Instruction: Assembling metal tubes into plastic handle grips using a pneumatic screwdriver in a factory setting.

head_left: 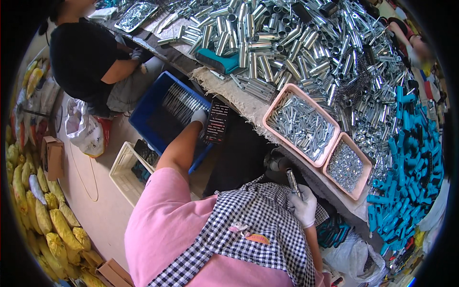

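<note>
Over the checked apron, right-hand fingers (302, 204) grip a metal tube (292, 182) (left hand (200, 116) indistinct).

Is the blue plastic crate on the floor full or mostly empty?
Mostly empty: the blue plastic crate shows dark bare bottom, with silver metal tubes only along its far side, by the left hand.

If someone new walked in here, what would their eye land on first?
Probably the heap of shiny metal tubes across the table's top, then the bright blue plastic handles piled at its right edge. Nearer, the gloved right hand holds a metal tube upright, and the left hand reaches into a blue crate.
</note>
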### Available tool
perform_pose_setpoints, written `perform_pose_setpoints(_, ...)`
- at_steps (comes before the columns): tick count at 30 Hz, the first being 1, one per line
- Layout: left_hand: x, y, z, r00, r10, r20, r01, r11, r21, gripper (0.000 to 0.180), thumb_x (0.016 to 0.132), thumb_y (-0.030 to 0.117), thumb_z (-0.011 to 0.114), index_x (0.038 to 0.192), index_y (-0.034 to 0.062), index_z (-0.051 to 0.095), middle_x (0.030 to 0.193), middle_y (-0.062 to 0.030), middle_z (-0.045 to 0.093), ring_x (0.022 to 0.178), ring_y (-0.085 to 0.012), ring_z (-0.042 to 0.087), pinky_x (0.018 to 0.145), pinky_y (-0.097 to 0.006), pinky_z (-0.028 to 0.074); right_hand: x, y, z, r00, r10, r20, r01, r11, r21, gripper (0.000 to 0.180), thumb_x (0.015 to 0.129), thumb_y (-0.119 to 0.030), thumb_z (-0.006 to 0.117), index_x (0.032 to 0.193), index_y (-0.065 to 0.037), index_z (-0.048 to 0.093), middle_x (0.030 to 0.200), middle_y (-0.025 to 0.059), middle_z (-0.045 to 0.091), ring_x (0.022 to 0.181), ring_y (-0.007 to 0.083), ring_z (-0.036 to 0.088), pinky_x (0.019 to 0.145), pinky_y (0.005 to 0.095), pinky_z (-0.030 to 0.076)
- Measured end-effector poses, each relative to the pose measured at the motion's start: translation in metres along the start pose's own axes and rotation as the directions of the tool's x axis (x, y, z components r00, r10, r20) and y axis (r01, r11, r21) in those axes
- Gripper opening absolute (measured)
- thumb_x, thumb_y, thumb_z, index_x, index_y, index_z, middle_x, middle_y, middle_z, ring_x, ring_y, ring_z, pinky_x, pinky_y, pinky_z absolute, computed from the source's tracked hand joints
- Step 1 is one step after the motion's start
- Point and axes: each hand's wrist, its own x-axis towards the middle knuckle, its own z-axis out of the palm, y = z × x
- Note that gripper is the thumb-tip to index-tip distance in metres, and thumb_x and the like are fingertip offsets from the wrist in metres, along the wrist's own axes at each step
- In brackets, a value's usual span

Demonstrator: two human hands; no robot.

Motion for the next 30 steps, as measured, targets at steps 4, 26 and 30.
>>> perform_pose_setpoints(4,0.023,0.019,0.005,0.948,0.144,0.284,-0.240,0.911,0.337,0.027,0.084,0.025,0.066,0.098,0.0022,0.072,0.106,-0.0207,0.069,0.098,-0.0355,0.067,0.082,-0.042,0.054,-0.002,-0.004,0.005,0.999,-0.026,-0.046,0.024,0.999,-0.041,0.032,0.079,-0.002,0.069,0.108,0.008,0.060,0.077,0.0016,0.061,0.060,0.0062,0.054,0.054,0.0216,0.045)
perform_pose_setpoints(26,-0.274,0.198,-0.154,0.944,0.278,0.180,0.114,0.239,-0.964,0.018,0.093,0.014,0.062,0.099,0.0021,0.050,0.082,-0.0071,0.058,0.066,-0.0167,0.063,0.056,-0.031,0.058,-0.034,-0.010,0.000,0.851,-0.525,0.008,0.456,0.731,-0.509,0.034,0.072,-0.022,0.078,0.099,-0.001,0.071,0.094,0.0157,0.072,0.084,0.0266,0.072,0.077,0.0326,0.056)
perform_pose_setpoints(30,-0.305,0.232,-0.134,0.938,0.300,0.172,0.108,0.217,-0.970,0.021,0.092,0.010,0.060,0.108,0.0034,0.049,0.081,-0.0059,0.058,0.062,-0.0169,0.063,0.055,-0.032,0.058,-0.044,0.000,-0.008,0.786,-0.617,-0.040,0.490,0.662,-0.567,0.032,0.071,-0.023,0.079,0.095,-0.004,0.072,0.091,0.0133,0.072,0.078,0.0264,0.071,0.072,0.0326,0.057)
